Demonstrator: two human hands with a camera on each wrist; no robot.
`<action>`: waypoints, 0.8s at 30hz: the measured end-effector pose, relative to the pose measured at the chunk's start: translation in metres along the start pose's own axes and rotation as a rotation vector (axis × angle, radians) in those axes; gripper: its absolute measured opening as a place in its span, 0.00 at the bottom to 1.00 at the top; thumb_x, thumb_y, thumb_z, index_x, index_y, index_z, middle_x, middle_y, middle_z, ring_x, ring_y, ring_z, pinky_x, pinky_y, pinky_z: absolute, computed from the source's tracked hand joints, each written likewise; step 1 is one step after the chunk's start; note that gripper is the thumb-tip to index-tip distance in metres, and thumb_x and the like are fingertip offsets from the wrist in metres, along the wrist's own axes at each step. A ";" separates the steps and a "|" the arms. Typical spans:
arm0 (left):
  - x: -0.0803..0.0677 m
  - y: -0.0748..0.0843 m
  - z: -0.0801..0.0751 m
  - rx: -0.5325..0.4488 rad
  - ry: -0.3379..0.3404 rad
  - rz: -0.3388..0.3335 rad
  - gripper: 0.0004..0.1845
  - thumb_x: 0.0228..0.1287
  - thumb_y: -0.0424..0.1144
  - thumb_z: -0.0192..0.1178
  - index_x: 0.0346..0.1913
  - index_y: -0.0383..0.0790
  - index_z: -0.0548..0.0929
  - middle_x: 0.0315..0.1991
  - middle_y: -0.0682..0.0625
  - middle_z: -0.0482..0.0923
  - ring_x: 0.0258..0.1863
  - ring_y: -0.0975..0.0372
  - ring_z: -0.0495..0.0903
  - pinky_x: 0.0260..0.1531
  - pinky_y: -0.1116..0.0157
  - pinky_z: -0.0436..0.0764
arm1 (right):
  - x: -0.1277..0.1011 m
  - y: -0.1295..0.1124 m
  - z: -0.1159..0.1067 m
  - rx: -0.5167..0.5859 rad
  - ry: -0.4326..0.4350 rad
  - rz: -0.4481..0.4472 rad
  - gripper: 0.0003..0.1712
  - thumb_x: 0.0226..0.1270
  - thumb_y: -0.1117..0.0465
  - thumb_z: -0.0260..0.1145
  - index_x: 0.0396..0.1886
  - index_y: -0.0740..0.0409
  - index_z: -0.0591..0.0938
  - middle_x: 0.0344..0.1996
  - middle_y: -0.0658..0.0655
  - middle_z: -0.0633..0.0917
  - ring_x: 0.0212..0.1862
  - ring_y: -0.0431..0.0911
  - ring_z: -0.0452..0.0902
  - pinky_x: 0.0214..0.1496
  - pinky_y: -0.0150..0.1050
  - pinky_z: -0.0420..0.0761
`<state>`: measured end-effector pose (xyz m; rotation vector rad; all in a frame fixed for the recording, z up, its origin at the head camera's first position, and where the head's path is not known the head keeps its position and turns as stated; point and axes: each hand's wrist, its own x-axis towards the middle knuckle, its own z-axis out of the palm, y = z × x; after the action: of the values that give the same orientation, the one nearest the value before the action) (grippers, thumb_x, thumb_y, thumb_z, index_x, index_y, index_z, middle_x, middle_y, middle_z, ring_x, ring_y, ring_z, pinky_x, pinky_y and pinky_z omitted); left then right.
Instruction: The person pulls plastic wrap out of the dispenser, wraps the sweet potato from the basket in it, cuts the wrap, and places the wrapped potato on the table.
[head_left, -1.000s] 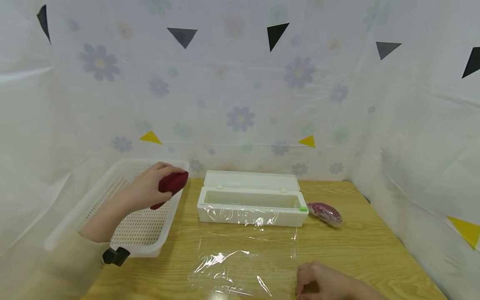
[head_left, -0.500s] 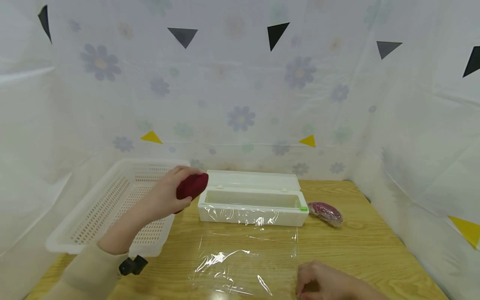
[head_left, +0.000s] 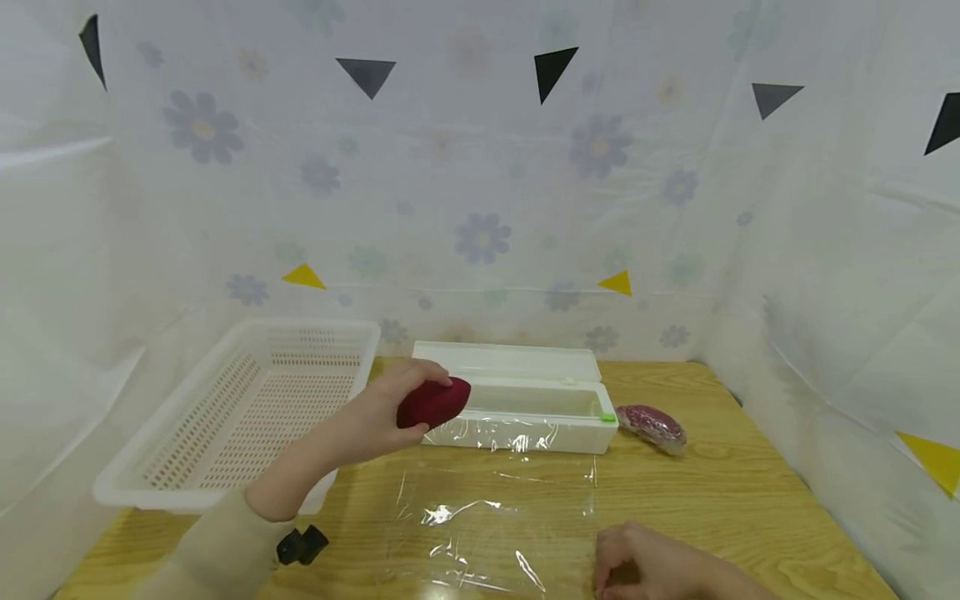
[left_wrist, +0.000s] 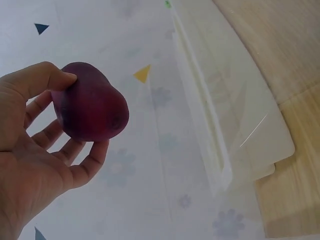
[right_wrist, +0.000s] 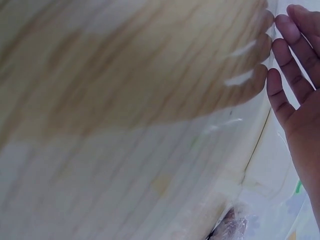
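My left hand (head_left: 390, 408) holds a smooth, dark red oblong sweet potato (head_left: 435, 403) above the table, left of the middle. In the left wrist view, the thumb lies on top of the sweet potato (left_wrist: 92, 102) and the fingers curl beneath. Clear plastic wrap (head_left: 480, 517) stretches from a white dispenser box (head_left: 517, 435) toward the front edge. At the wrap's near right corner, my right hand (head_left: 648, 562) pinches its edge; the fingertips rest low at the tabletop. A second reddish-purple sweet potato (head_left: 651, 425), wrapped in film, lies right of the box.
A white perforated basket (head_left: 142, 492) stands at the left of the wooden table (head_left: 735, 500). The box's lid (head_left: 502, 360) is tipped back, and a green slider (head_left: 607, 417) sits at its right end. Pale plastic curtains (head_left: 480, 150) surround the table.
My left hand has carried the sweet potato rightward from over the basket to in front of the box's left end. The right hand and the wrap have stayed in place.
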<state>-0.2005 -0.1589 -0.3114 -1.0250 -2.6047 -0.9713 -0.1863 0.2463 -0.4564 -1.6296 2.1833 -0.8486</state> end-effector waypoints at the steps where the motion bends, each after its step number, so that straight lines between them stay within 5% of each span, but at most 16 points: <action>1: 0.001 0.000 0.003 -0.002 -0.007 0.016 0.29 0.52 0.28 0.65 0.56 0.52 0.70 0.57 0.51 0.70 0.51 0.56 0.72 0.42 0.60 0.79 | 0.000 0.000 0.000 -0.003 0.003 -0.004 0.07 0.66 0.60 0.62 0.40 0.42 0.82 0.35 0.38 0.81 0.39 0.27 0.74 0.40 0.25 0.76; 8: 0.006 -0.001 0.026 -0.008 -0.074 0.073 0.29 0.51 0.30 0.64 0.57 0.53 0.71 0.60 0.55 0.68 0.55 0.60 0.70 0.46 0.60 0.78 | 0.000 0.000 0.000 -0.033 0.013 -0.042 0.07 0.65 0.61 0.63 0.40 0.44 0.82 0.34 0.40 0.82 0.39 0.27 0.74 0.40 0.24 0.76; 24: 0.020 -0.002 0.082 -0.044 -0.263 0.169 0.29 0.51 0.31 0.65 0.57 0.52 0.71 0.60 0.56 0.68 0.57 0.64 0.68 0.50 0.69 0.75 | 0.003 -0.003 -0.003 0.003 -0.016 0.021 0.08 0.64 0.63 0.64 0.39 0.44 0.83 0.35 0.38 0.81 0.39 0.27 0.74 0.40 0.25 0.75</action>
<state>-0.2115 -0.0973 -0.3679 -1.4473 -2.6512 -0.9117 -0.1860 0.2440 -0.4518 -1.6033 2.1840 -0.8298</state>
